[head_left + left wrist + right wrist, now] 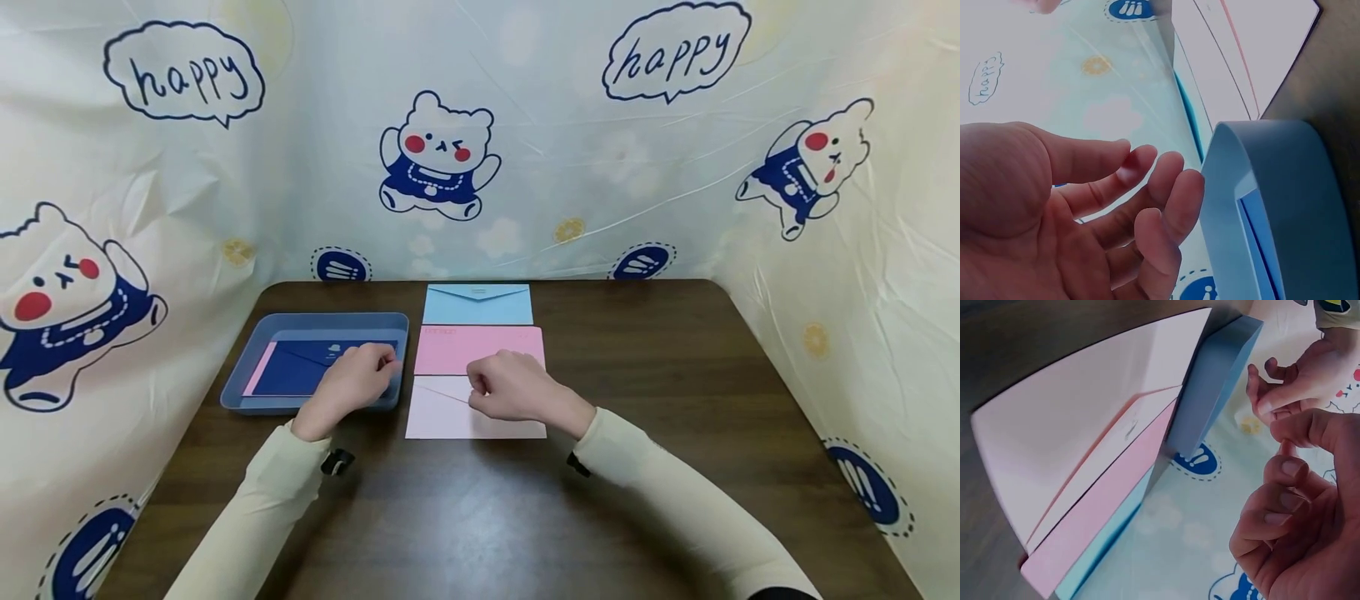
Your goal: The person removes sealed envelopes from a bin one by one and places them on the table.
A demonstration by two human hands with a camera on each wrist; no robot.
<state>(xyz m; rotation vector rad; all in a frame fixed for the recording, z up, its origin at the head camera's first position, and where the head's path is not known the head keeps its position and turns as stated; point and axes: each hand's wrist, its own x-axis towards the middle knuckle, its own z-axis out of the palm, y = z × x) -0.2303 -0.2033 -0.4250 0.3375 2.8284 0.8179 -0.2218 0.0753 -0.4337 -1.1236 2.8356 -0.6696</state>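
Above the right part of the blue tray hovers my left hand, its fingers loosely bent and empty; the left wrist view shows this hand beside the tray wall. Inside the tray lies a dark blue envelope with a pink edge under it. Over the white envelope and the pink one is my right hand. In the right wrist view this hand has curled fingers, thumb near the index fingertip, nothing held.
A light blue envelope lies behind the pink one, so three envelopes form a column right of the tray. The brown table is backed and flanked by a patterned cloth with bear drawings.
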